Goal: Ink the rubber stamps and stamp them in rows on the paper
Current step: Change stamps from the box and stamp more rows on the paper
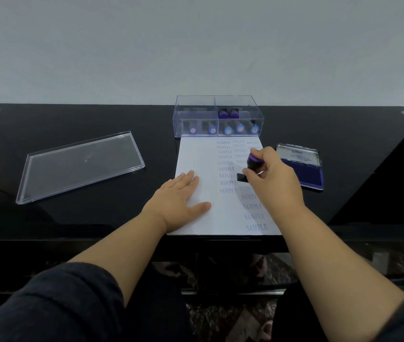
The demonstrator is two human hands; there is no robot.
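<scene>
A purple stamp (pixel 252 166) is gripped by the right hand (pixel 271 176) on the paper (pixel 196 154); the paper's left side is pressed flat by the left hand (pixel 176 201), fingers straight.

A home: glossy black table (pixel 72 124), patterned carpet (pixel 220 317) beneath.

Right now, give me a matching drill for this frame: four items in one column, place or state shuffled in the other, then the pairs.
Items
1. clear lid
2. ink pad
3. rubber stamp
4. left hand

Place or state
A. lying flat on the paper's left part
B. open, on the table right of the paper
C. gripped by the right hand, base down on the paper
D. off the clear box, lying on the table left of the paper

Pairs: 1-D, 2-B, 3-C, 4-A
</scene>
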